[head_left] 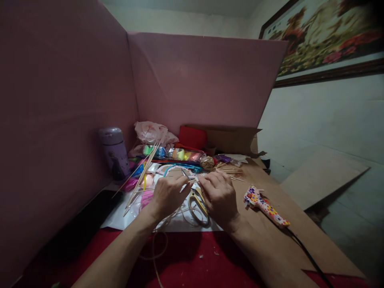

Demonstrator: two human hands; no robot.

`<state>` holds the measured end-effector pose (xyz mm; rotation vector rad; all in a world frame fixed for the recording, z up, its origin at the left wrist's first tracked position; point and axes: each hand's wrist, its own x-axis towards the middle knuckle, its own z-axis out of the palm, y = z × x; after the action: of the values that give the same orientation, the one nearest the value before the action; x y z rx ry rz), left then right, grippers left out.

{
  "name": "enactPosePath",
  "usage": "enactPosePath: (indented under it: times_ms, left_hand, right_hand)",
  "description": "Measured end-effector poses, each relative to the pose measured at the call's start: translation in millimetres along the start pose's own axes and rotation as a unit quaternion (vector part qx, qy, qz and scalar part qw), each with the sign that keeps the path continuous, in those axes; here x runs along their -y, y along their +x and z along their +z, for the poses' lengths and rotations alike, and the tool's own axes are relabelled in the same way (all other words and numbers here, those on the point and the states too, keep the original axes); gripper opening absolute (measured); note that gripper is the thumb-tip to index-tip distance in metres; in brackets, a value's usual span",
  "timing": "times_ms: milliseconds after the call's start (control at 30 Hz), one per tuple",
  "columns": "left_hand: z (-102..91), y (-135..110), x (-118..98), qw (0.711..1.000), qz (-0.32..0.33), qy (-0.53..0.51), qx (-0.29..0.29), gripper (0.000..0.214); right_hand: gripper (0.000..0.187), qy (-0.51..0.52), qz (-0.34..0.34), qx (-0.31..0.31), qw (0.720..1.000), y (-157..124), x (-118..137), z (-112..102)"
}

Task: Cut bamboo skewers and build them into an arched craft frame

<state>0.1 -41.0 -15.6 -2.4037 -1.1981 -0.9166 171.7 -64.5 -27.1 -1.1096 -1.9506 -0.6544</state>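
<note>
Over the white sheet (115,214), my left hand (168,196) and my right hand (218,194) almost meet. Both are closed, fingertips pinching a thin wooden stick (193,181) that shows in the gap between them. Part of a stick also sticks out to the left of my left hand. Scissors (198,210) with yellow and grey handles lie just under the hands, blades pointing away. Loose twine (154,256) trails below the hands onto the red cloth (180,260). Several long wooden skewers (141,180) lie to the left of my left hand.
A purple bottle (115,154) stands at the left by the pink panel. Behind the hands lie packs of coloured clay (183,155), a twine ball (207,162) and more sticks (229,171). A flower-patterned glue gun (267,206) with a black cord rests on cardboard (288,240) at right.
</note>
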Motion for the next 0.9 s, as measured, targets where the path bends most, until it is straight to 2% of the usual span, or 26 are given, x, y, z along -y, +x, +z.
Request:
enactPosePath:
  times_ms: [133, 367, 633, 833, 900]
  left_hand:
    - [0.0, -0.4, 0.3, 1.0, -0.002, 0.016, 0.001, 0.031]
    - [-0.8, 0.4, -0.9, 0.998, -0.027, 0.014, 0.056, 0.029]
    - [2.0, -0.2, -1.4, 0.993, -0.049, 0.052, 0.092, 0.027]
    - [5.5, -3.0, -13.1, 0.978, -0.055, 0.097, 0.178, 0.025]
    - [6.0, -3.2, -12.7, 0.976, -0.057, 0.094, 0.187, 0.023]
  right_hand:
    - [0.029, -0.002, 0.005, 0.04, 0.999, -3.8, -3.3, 0.8]
    - [0.03, 0.035, 0.001, 0.079, 0.996, -5.6, -4.1, 2.3]
    - [0.026, 0.058, 0.039, 0.131, 0.989, -8.1, 1.5, 9.6]
    - [0.019, -0.016, 0.057, 0.222, 0.973, -10.8, 13.4, 14.3]
    - [0.016, -0.01, 0.053, 0.241, 0.969, -10.4, 11.8, 14.3]
